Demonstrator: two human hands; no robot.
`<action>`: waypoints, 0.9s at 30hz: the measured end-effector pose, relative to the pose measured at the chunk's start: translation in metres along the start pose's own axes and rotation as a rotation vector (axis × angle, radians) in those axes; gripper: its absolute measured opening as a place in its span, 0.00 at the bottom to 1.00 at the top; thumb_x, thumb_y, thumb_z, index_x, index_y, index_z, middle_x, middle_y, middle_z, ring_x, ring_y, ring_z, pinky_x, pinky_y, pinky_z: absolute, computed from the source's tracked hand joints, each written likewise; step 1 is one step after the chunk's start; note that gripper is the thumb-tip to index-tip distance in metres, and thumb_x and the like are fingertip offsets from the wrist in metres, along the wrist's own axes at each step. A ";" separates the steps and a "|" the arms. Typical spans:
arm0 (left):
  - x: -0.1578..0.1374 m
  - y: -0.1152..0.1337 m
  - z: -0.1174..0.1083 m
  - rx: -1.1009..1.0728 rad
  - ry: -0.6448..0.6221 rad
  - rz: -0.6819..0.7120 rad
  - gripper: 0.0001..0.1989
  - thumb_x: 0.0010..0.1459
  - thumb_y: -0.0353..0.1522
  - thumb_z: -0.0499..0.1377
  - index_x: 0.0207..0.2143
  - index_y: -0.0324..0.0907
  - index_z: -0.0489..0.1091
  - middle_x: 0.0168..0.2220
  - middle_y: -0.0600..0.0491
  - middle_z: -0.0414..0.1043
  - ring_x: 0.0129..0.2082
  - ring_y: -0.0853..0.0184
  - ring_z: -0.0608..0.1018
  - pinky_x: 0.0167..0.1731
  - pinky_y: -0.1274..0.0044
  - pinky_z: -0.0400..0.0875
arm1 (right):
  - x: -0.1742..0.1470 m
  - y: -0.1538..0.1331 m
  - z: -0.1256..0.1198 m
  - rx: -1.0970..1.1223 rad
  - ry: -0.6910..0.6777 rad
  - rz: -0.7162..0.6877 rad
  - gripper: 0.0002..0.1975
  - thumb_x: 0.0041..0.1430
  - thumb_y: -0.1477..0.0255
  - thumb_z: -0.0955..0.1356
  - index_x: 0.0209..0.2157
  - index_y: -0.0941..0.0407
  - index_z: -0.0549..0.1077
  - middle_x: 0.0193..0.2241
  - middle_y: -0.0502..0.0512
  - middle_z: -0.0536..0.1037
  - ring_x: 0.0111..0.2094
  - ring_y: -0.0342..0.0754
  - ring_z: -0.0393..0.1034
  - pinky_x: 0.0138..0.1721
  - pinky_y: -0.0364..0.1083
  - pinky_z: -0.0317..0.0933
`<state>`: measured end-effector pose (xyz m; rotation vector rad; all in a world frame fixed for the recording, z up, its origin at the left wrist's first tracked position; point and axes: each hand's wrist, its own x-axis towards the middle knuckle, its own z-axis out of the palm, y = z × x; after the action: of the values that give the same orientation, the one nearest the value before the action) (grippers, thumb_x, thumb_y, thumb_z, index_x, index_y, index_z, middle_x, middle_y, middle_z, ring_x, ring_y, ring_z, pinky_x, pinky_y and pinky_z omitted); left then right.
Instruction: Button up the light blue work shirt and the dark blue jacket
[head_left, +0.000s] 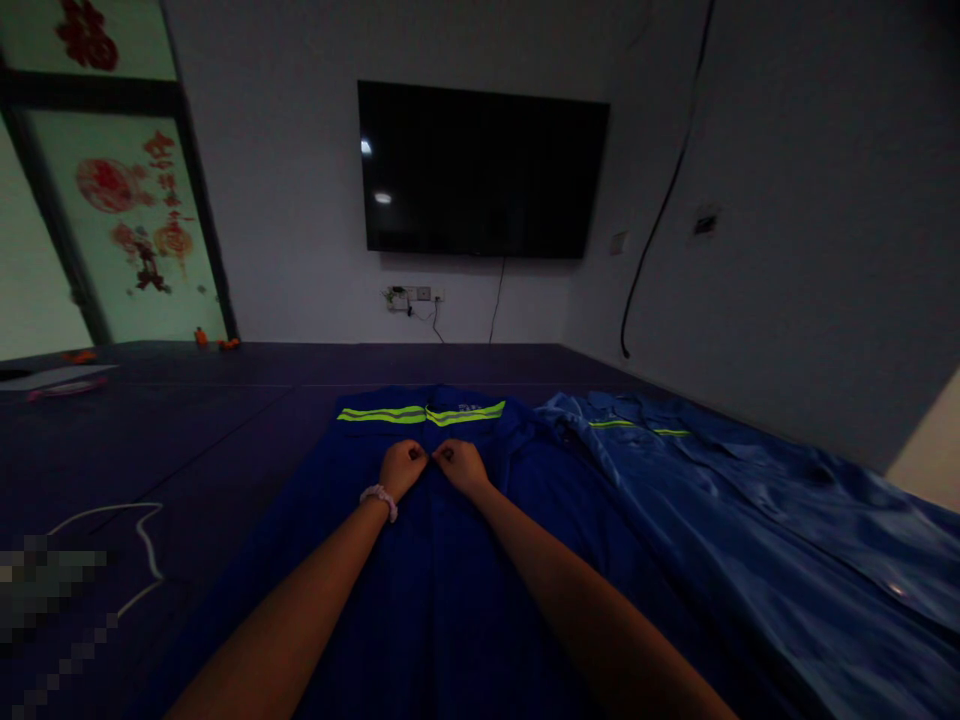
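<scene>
A dark blue work jacket point(480, 530) with a yellow-green reflective stripe point(382, 414) across its chest lies spread out in front of me. My left hand point(405, 468), with a pink scrunchie point(379, 500) on the wrist, pinches the jacket's front edge just below the stripe. Close beside it, my right hand point(459, 466) pinches the same front seam from the other side. Both sets of fingertips nearly meet at the centre line. Any button between them is too small and dark to make out.
To the right lies a lighter blue jacket point(720, 500), also striped. A white cable point(150, 540) curls on the dark floor point(210, 420) at left, near a pixelated patch. A television point(484, 170) hangs on the far wall, and a black cable point(660, 210) dangles at right.
</scene>
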<state>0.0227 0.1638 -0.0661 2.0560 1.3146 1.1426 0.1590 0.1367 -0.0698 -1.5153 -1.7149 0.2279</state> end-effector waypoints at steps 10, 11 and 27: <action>-0.003 0.004 -0.002 0.013 -0.009 0.003 0.04 0.46 0.26 0.56 0.22 0.38 0.70 0.23 0.52 0.72 0.26 0.70 0.72 0.27 0.81 0.61 | 0.001 -0.001 0.000 -0.009 -0.001 0.015 0.04 0.51 0.76 0.66 0.27 0.57 0.74 0.26 0.53 0.77 0.29 0.44 0.72 0.28 0.39 0.60; -0.003 0.004 -0.002 0.014 -0.008 0.002 0.04 0.46 0.26 0.56 0.22 0.38 0.70 0.23 0.52 0.72 0.26 0.70 0.72 0.27 0.81 0.61 | 0.001 0.000 0.000 -0.008 0.000 0.018 0.04 0.51 0.76 0.66 0.27 0.57 0.75 0.26 0.53 0.77 0.29 0.44 0.72 0.28 0.39 0.60; 0.000 0.000 0.000 -0.001 -0.050 -0.001 0.02 0.44 0.25 0.57 0.22 0.37 0.69 0.21 0.55 0.69 0.24 0.72 0.70 0.25 0.82 0.59 | 0.003 0.005 0.004 0.022 0.008 0.045 0.05 0.51 0.76 0.66 0.27 0.57 0.75 0.28 0.53 0.78 0.30 0.44 0.72 0.31 0.39 0.62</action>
<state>0.0225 0.1637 -0.0662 2.0691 1.2907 1.0841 0.1600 0.1422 -0.0739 -1.5377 -1.6688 0.2628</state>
